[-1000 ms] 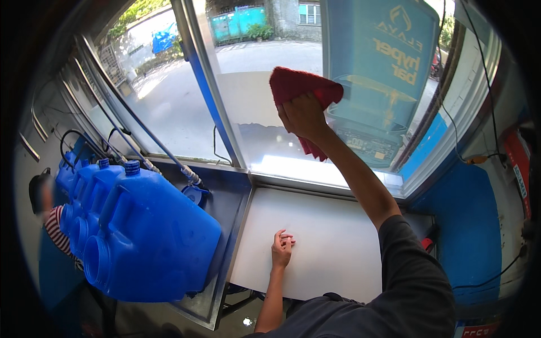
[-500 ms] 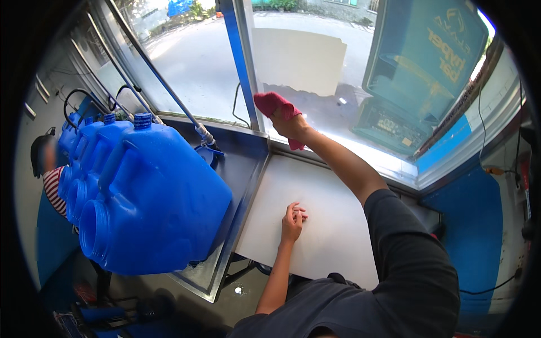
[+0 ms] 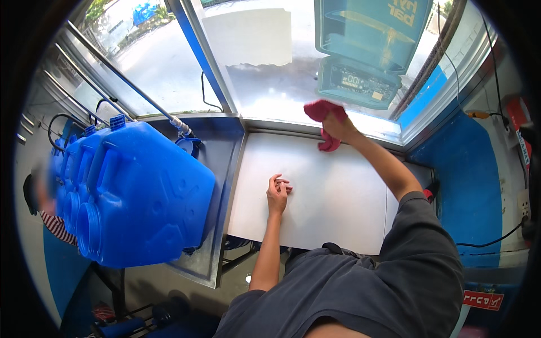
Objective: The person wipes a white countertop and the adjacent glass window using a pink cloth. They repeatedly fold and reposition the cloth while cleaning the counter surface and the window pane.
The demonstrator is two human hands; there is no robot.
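Note:
My right hand is closed round a dark red cloth. It reaches out over the far side of the white tabletop, in front of the glass window near its lower frame; whether the cloth touches the glass, I cannot tell. Part of the cloth hangs down below the hand. My left hand rests at the middle of the white tabletop, its fingers loosely bent and apart, with nothing in it.
Large blue water jugs stand in a row on a steel counter at the left. A metal pipe with a valve slants down behind them. Far left is another person in a striped sleeve. A power cable runs along the right wall.
My right hand has moved with the cloth to the right and lower along the window. My view has turned toward the right. The left hand stays on the tabletop.

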